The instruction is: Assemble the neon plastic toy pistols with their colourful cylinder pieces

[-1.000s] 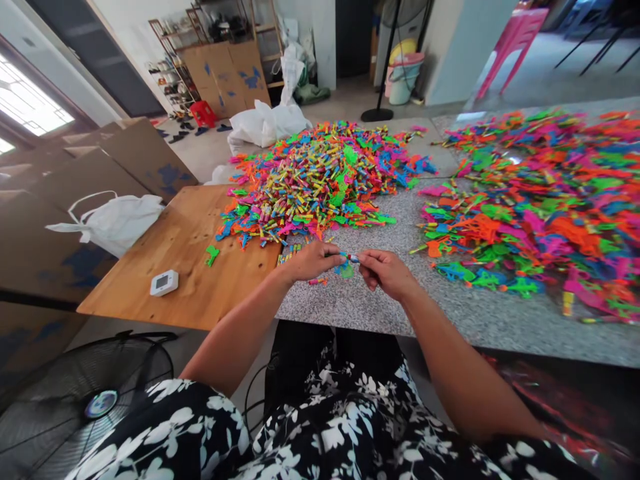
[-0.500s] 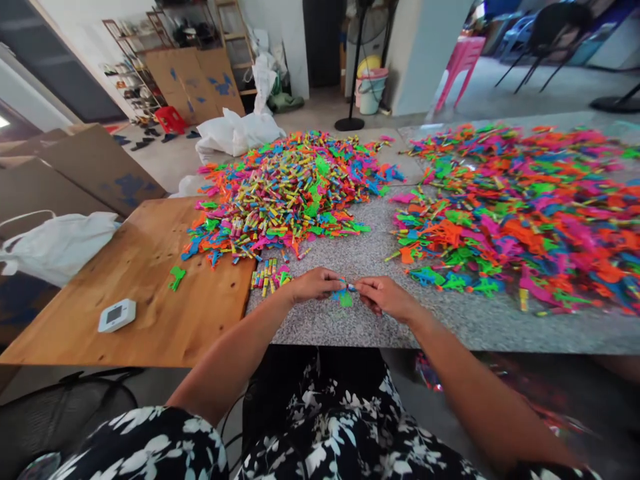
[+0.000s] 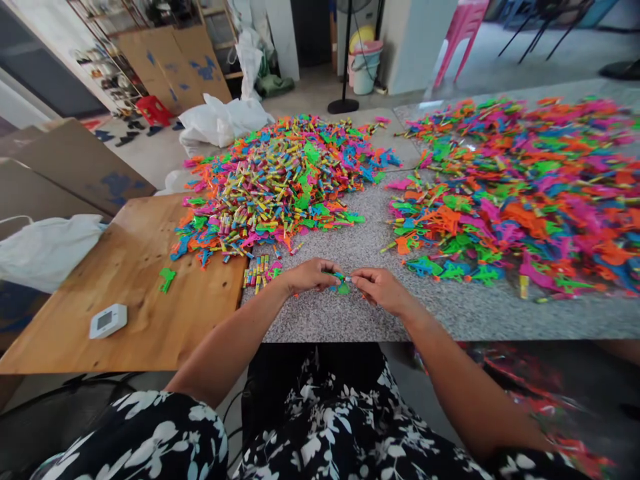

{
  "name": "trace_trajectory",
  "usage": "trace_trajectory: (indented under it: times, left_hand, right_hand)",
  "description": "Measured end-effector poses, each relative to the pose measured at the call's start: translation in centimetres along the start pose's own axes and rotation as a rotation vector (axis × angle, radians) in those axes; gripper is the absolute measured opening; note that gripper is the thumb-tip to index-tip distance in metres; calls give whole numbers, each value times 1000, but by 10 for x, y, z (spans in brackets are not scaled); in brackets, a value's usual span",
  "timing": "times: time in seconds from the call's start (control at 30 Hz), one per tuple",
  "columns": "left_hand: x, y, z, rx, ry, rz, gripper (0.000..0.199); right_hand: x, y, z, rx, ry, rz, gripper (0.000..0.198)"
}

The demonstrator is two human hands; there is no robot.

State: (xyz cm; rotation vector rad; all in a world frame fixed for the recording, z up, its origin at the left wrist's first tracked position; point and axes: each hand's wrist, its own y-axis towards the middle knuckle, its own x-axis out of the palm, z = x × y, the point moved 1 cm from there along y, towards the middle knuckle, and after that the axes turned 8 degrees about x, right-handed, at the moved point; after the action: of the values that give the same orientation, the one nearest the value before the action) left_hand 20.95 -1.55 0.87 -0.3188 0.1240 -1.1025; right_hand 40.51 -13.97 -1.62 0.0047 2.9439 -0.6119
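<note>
– Speckled stone worktop (image 3: 320, 320) in a pretty cluttered room, wooden board (image 3: 135, 233) at its left end. Two big heaps of bright plastic toys: the left heap (image 3: 280, 180) has loads of printed tubes mixed in, the right heap (image 3: 525, 200) sprawls wider.

– What are the hands up to?

– Both pinching the same small toy (image 3: 343, 287), green and blue, over the stone part near the front edge. Left hand (image 3: 313, 275) grips one side, right hand (image 3: 380, 288) has fingertips on the pale end. Too tiny to make out more.

– Any containers?

– Yep. White bag (image 3: 220, 121) behind the left heap, tied bag (image 3: 47, 250) left of the board, can't see into either. Cardboard boxes (image 3: 75, 167) on that side too, insides hidden. Further back there's a pale bucket (image 3: 364, 73) with something yellow sticking up, in it or behind it, can't tell.

– Loose bits?

– Short row of tubes (image 3: 259, 270) near the left hand, plus a lone green toy (image 3: 167, 279) by a white gadget (image 3: 109, 321) on the board.
</note>
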Motion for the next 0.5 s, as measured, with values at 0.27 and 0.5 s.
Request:
trace_trajectory:
  times: [0.27,0.5]
  left_hand:
    - [-28,78,27,273,776,441,21]
    - [-54,133,22,181,1376,349,55]
  right_hand:
    - [-75,15,-1,-30,452,488,31]
    - [-111,55,-7,-66,471,735,29]
